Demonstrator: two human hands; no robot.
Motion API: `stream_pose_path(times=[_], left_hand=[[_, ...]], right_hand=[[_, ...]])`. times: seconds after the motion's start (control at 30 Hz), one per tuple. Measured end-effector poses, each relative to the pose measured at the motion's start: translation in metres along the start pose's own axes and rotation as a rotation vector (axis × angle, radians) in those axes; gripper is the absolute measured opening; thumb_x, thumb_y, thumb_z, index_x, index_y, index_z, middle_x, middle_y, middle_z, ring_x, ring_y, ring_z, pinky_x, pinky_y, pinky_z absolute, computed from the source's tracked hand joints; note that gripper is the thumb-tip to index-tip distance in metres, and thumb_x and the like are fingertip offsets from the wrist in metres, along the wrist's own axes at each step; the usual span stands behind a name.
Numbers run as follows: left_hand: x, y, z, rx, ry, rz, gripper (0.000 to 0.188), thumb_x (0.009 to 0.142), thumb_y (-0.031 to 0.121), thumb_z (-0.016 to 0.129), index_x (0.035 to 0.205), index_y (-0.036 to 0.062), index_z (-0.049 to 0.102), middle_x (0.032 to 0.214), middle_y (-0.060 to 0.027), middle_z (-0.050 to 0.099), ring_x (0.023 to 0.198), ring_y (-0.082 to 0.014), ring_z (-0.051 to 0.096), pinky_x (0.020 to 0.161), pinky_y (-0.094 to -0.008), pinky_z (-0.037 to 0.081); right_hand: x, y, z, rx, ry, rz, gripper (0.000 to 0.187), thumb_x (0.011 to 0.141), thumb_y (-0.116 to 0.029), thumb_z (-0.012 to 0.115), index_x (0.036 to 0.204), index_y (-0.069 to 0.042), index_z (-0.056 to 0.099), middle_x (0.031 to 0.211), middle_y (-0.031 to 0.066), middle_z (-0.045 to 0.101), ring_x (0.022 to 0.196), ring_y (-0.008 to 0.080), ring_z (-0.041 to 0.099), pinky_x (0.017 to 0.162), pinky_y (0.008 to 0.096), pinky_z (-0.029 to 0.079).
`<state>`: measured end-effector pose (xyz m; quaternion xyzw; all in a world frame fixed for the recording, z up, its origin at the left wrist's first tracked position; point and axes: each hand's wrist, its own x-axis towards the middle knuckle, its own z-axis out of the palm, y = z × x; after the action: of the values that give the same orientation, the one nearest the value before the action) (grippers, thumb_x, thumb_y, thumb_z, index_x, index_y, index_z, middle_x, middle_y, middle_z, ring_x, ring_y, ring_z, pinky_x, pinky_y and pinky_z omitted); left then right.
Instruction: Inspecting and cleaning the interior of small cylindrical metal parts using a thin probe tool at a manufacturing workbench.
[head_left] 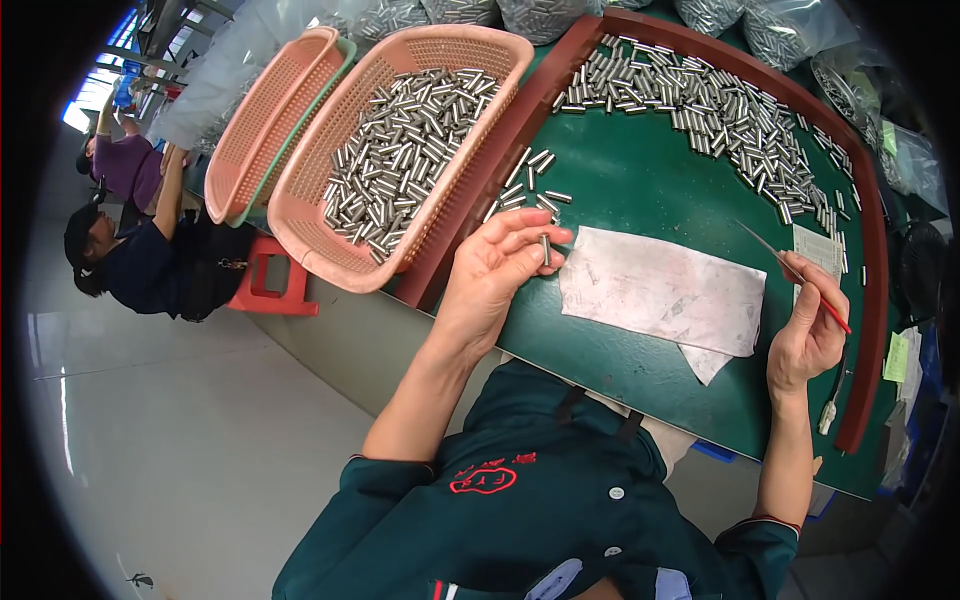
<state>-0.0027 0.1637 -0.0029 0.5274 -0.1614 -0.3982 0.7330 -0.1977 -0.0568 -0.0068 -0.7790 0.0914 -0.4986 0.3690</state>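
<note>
My left hand is closed over the near left part of the green table, pinching one small shiny metal cylinder between thumb and fingers. The cylinder stands roughly upright in the grip. Over the right side of the table, my right hand grips a thin pointed metal tool with a red handle. Its tip points up and left, apart from the cylinder. Between my hands lies a folded, stained white cloth. A few loose metal cylinders rest just beyond my left hand.
A large pile of metal cylinders spreads along the far side, inside a dark red raised border. To the left stand a pink basket of cylinders and another pink basket. Filled plastic bags line the back. A co-worker is at far left.
</note>
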Motion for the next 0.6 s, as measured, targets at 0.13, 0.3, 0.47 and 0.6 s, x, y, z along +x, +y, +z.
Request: stream_pose_path(times=[0.13,0.3,0.47,0.6], left_hand=[[-0.002,0.0,0.002,-0.015,-0.003,-0.013,0.028,0.083,0.003,0.052,0.11,-0.0018,0.046,0.102,-0.0156,0.056,0.086,-0.0149,0.056,0.077,-0.0253,0.044],[-0.007,0.001,0.001,-0.193,-0.045,-0.095,0.03,0.082,0.005,0.055,0.11,-0.0013,0.046,0.106,-0.0156,0.056,0.087,-0.0151,0.057,0.08,-0.0263,0.045],[-0.058,0.008,-0.014,-0.479,-0.016,-0.333,0.028,0.081,0.005,0.056,0.108,0.0016,0.048,0.096,-0.0085,0.052,0.089,-0.0161,0.056,0.078,-0.0257,0.049],[-0.094,-0.005,-0.03,-0.821,0.212,-0.395,0.019,0.083,0.009,0.055,0.1,0.0022,0.049,0.09,-0.0048,0.049,0.085,-0.0149,0.052,0.076,-0.0254,0.047]], right_hand=[[-0.001,-0.001,-0.001,0.003,0.009,-0.003,0.013,0.087,0.004,0.042,0.098,0.007,0.048,0.093,0.0209,0.056,0.085,0.0254,0.059,0.075,0.0329,0.052],[-0.003,0.001,-0.001,0.018,0.006,-0.014,0.014,0.087,0.004,0.041,0.099,0.007,0.048,0.094,0.0209,0.057,0.086,0.0248,0.059,0.075,0.0323,0.051],[-0.003,0.003,0.0,0.003,0.016,0.029,0.016,0.089,0.0,0.04,0.101,0.006,0.048,0.096,0.0209,0.057,0.088,0.0256,0.059,0.078,0.0339,0.05],[-0.002,0.002,-0.004,-0.101,-0.027,0.03,0.017,0.09,-0.002,0.038,0.1,0.007,0.048,0.096,0.0226,0.057,0.089,0.0278,0.059,0.078,0.0351,0.05]])
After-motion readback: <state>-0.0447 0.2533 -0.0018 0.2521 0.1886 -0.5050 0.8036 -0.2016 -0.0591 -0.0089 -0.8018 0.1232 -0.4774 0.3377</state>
